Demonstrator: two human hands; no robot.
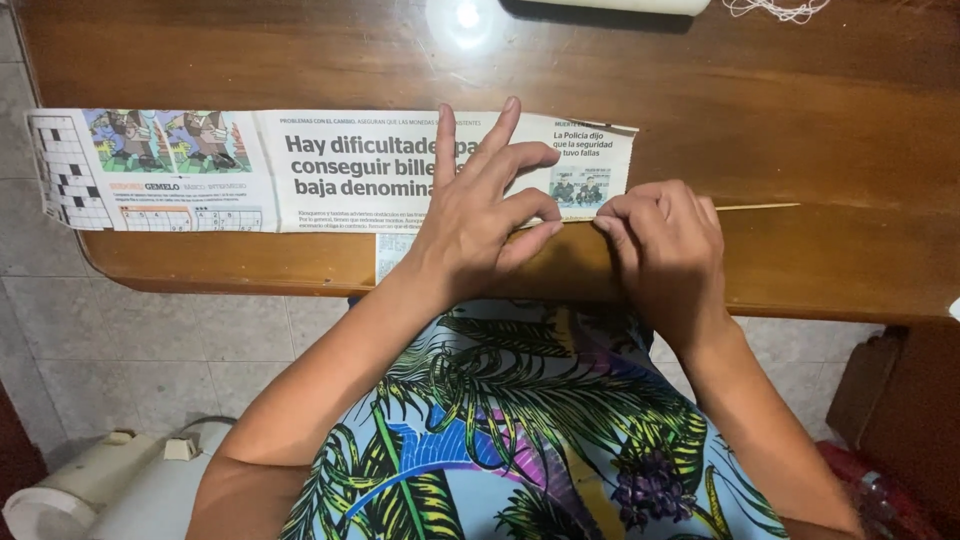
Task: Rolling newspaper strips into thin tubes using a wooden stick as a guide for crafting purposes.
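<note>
Newspaper strip (300, 170) lies flat on the brown wooden surface (800, 110), long axis left-right, parallel to the near edge. Thin wooden stick (757, 207) runs along the same axis, poking out right of the right hand (665, 250). Right hand is nearer the stick, fingers (640, 210) curled and pinching the strip's lower right corner around it. Left hand (480, 215) rests on the paper, fingers splayed, pressing, gripping nothing. Paper is thin, matte, printed; wood is glossy. White string (780, 10) lies at the far edge.
</note>
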